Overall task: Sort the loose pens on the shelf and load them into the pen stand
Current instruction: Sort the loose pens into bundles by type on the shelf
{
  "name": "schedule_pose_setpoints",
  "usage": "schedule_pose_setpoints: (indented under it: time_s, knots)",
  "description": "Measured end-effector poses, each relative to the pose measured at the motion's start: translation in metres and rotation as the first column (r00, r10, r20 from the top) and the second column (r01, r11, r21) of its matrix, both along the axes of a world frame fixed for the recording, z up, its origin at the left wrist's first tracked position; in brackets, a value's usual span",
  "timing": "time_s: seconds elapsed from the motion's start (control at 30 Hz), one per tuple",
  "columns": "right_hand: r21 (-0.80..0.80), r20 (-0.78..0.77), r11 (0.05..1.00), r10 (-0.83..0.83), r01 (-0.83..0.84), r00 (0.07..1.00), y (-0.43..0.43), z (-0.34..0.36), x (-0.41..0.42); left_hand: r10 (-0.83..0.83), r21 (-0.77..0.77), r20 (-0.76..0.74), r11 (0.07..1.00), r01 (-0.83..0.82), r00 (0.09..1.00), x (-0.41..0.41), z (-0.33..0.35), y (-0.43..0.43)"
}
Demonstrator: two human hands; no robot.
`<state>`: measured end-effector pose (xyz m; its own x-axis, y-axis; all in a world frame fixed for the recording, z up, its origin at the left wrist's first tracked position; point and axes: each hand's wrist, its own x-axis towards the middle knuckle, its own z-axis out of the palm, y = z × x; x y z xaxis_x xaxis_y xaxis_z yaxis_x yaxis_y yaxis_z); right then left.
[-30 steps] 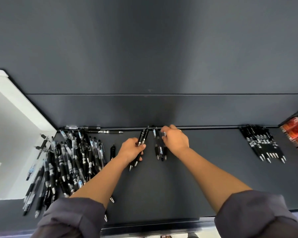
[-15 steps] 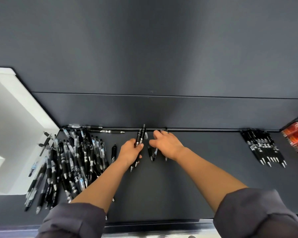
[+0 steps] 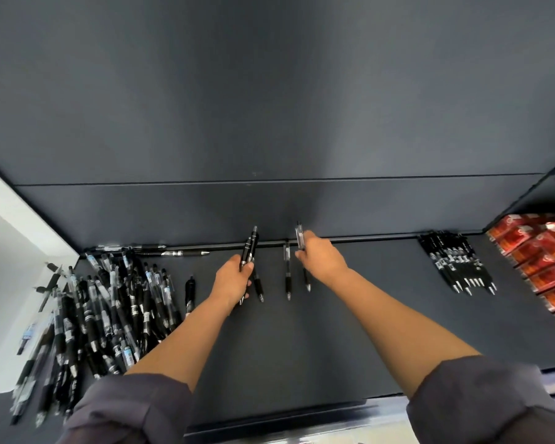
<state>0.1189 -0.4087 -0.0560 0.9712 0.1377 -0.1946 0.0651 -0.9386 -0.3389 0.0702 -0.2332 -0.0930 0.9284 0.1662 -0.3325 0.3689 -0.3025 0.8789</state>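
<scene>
While left hand grips black pens, right hand pinches clear pen; sorted-row labels unreadable.

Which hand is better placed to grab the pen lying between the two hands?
Probably right: the right hand sits beside that loose pen holding one clear pen; the left hand grips two black pens.

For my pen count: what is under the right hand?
A clear-barrelled pen with a black grip, pinched by the right hand: its top and tip show, its middle is covered. Anything else beneath is hidden.
</scene>
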Motion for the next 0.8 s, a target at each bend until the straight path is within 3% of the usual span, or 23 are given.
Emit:
schedule_pose_setpoints:
  time_s: [0.1,0.23,0.63,0.8]
  knots:
    - [0.048,-0.137,0.986,-0.149,0.157,0.979,0.001,-0.012,-0.002,0.018,0.001,0.000,1.000,-0.018,1.000,0.000,0.000,0.001]
    - [0.107,-0.202,0.940,-0.299,0.325,0.932,0.005,-0.018,-0.004,0.048,0.006,0.003,0.999,-0.048,0.999,0.001,-0.002,0.004]
    - [0.208,-0.257,0.939,-0.219,0.275,0.941,0.048,-0.025,0.000,0.015,-0.114,-0.023,0.993,-0.018,1.000,0.007,0.000,-0.002]
    - [0.082,-0.173,0.973,-0.201,0.217,0.964,0.066,-0.026,-0.001,0.014,-0.124,-0.029,0.992,-0.017,0.999,0.004,-0.001,0.004]
